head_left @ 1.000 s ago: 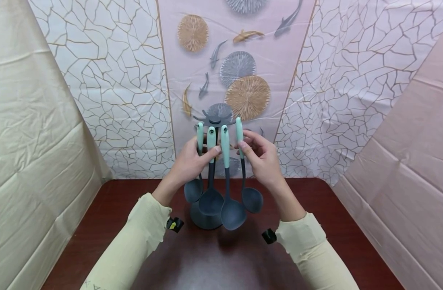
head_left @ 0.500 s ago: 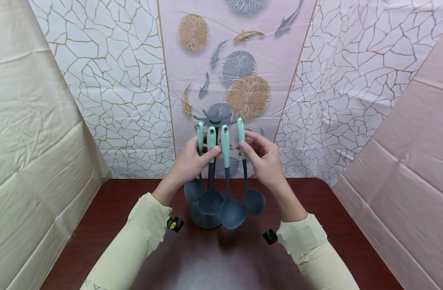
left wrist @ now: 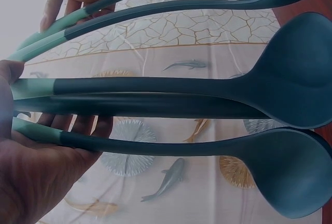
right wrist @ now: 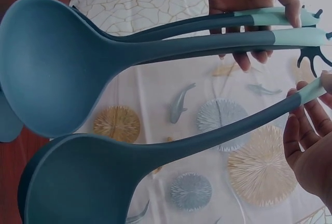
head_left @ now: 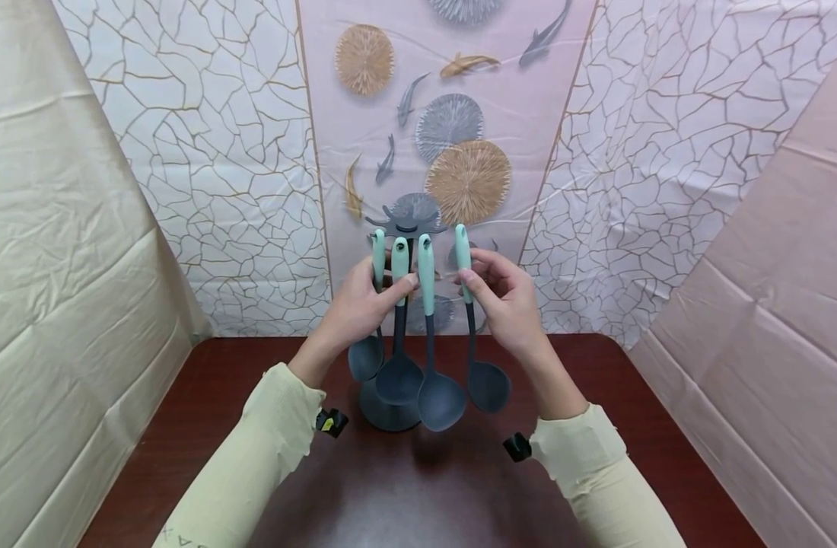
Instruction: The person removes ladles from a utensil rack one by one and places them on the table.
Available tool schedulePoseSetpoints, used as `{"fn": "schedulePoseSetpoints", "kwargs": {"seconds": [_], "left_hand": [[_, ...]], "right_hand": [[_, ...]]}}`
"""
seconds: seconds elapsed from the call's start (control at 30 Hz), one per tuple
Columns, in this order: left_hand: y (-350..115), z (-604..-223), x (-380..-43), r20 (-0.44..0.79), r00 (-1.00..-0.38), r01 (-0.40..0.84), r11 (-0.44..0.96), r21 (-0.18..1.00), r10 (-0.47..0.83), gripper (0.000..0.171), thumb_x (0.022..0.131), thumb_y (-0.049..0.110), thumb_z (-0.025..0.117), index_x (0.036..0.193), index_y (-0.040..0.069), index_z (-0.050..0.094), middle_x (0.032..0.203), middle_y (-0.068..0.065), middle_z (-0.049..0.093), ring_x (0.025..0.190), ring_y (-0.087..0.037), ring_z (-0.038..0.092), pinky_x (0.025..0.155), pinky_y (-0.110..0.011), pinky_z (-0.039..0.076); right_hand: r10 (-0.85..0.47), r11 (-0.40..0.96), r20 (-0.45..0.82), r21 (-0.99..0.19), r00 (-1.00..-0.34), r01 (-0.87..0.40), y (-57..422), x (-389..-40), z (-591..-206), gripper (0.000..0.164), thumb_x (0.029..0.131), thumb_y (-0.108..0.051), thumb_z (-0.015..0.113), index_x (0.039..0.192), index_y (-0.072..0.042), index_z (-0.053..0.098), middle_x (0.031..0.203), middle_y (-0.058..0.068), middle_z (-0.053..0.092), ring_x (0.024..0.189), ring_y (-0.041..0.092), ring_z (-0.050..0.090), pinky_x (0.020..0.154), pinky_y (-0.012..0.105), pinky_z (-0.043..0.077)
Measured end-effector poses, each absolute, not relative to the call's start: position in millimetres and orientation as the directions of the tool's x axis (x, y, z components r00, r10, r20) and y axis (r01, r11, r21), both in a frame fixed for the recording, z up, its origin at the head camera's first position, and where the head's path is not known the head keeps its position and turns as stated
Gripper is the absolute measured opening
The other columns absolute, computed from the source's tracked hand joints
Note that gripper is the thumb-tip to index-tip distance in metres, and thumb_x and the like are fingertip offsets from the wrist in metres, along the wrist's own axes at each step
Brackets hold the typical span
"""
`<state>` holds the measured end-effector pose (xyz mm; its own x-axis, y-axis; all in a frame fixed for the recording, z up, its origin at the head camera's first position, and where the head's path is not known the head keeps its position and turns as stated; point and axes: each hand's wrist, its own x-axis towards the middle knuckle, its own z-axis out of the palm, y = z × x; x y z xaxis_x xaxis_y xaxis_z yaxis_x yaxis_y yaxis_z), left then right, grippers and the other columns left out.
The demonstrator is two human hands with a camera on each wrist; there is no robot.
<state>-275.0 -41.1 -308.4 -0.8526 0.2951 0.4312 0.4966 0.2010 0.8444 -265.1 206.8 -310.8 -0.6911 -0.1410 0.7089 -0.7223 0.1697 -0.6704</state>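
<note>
My right hand point(head_left: 507, 304) pinches the mint-green handle of a ladle point(head_left: 488, 387) between thumb and fingers, out to the right of a dark utensil stand point(head_left: 406, 225). The held ladle point(right wrist: 181, 151) hangs apart from the others in the right wrist view. My left hand point(head_left: 359, 303) grips at the stand's left, its thumb over the handle of a second ladle point(head_left: 399, 379), fingers behind the pole point(left wrist: 155, 106). Another ladle point(head_left: 365, 358) hangs at far left beside that hand, and one more ladle point(head_left: 441, 402) hangs in front, between the hands. Their upper attachment is partly hidden.
The stand's round base point(head_left: 389, 417) rests on a dark red-brown table point(head_left: 418, 495). Patterned cloth point(head_left: 220, 152) hangs behind it, and beige cloth point(head_left: 69, 304) slopes along both sides. Each sleeve cuff has a small black wrist device point(head_left: 517, 447).
My right hand has moved slightly right with its ladle, widening the gap to the ladle in front. My left hand and the other ladles have stayed nearly in place.
</note>
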Motion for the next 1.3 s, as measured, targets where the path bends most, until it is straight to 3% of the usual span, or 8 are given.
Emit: {"fn": "schedulePoseSetpoints", "kwargs": {"seconds": [0.23,0.53,0.73,0.87,1.03,1.17,1.3], "left_hand": [[-40.6,-307.7,-275.0,0.43,-0.854,0.494,0.194,0.848,0.293,0.031,0.103,0.038,0.071,0.115,0.011,0.061,0.086,-0.009,0.061,0.079,-0.026,0.058,0.074,-0.041,0.046],[-42.1,-308.5,-276.6,0.436,-0.848,0.498,0.172,0.85,0.302,0.03,0.104,0.037,0.07,0.114,0.011,0.063,0.084,-0.008,0.06,0.076,-0.025,0.054,0.072,-0.041,0.043],[-44.1,-309.2,-277.0,0.445,-0.838,0.511,0.167,0.843,0.316,0.026,0.104,0.037,0.069,0.111,0.012,0.064,0.076,-0.006,0.054,0.068,-0.024,0.048,0.068,-0.04,0.041],[-44.1,-308.4,-276.3,0.442,-0.841,0.508,0.174,0.844,0.311,0.029,0.104,0.038,0.07,0.113,0.011,0.064,0.079,-0.007,0.056,0.071,-0.025,0.051,0.07,-0.041,0.043],[-42.1,-307.3,-275.5,0.434,-0.846,0.497,0.164,0.852,0.31,0.032,0.104,0.036,0.07,0.121,0.01,0.063,0.087,-0.008,0.061,0.079,-0.025,0.056,0.075,-0.041,0.045],[-41.9,-307.6,-275.6,0.431,-0.851,0.494,0.174,0.852,0.301,0.03,0.104,0.037,0.071,0.115,0.01,0.063,0.082,-0.008,0.057,0.074,-0.025,0.052,0.072,-0.041,0.043],[-41.2,-308.0,-276.6,0.432,-0.849,0.496,0.178,0.85,0.304,0.03,0.104,0.037,0.071,0.115,0.011,0.063,0.081,-0.008,0.056,0.074,-0.025,0.05,0.072,-0.04,0.043]], "right_hand": [[-0.148,0.17,0.701,-0.677,-0.698,-0.716,212.2,-267.2,-316.8,0.026,0.102,-0.001,0.068,0.128,-0.002,0.069,0.095,0.023,0.071,0.079,0.022,0.068,0.068,0.024,0.053],[-0.144,0.182,0.688,-0.688,-0.711,-0.703,219.7,-269.5,-320.4,0.026,0.102,0.007,0.064,0.128,0.009,0.063,0.095,0.034,0.066,0.076,0.03,0.063,0.067,0.022,0.05],[-0.146,0.204,0.686,-0.684,-0.713,-0.7,232.4,-270.8,-326.9,0.025,0.104,-0.001,0.065,0.129,0.0,0.068,0.096,0.027,0.069,0.074,0.025,0.062,0.065,0.024,0.049],[-0.136,0.241,0.672,-0.69,-0.728,-0.683,242.8,-272.4,-333.9,0.024,0.105,-0.009,0.067,0.129,-0.006,0.069,0.096,0.025,0.07,0.074,0.026,0.063,0.063,0.025,0.048],[-0.114,0.266,0.647,-0.711,-0.754,-0.65,253.9,-273.5,-342.5,0.026,0.105,-0.007,0.067,0.131,-0.004,0.068,0.095,0.027,0.069,0.073,0.025,0.062,0.064,0.024,0.049],[-0.097,0.27,0.628,-0.73,-0.772,-0.628,261.7,-275.0,-348.1,0.027,0.105,-0.004,0.066,0.132,0.0,0.067,0.097,0.029,0.069,0.076,0.028,0.063,0.066,0.021,0.051],[-0.065,0.335,0.599,-0.74,-0.798,-0.583,273.0,-277.3,-354.2,0.028,0.106,-0.008,0.066,0.133,-0.002,0.067,0.096,0.025,0.069,0.078,0.022,0.064,0.068,0.021,0.052]]}}
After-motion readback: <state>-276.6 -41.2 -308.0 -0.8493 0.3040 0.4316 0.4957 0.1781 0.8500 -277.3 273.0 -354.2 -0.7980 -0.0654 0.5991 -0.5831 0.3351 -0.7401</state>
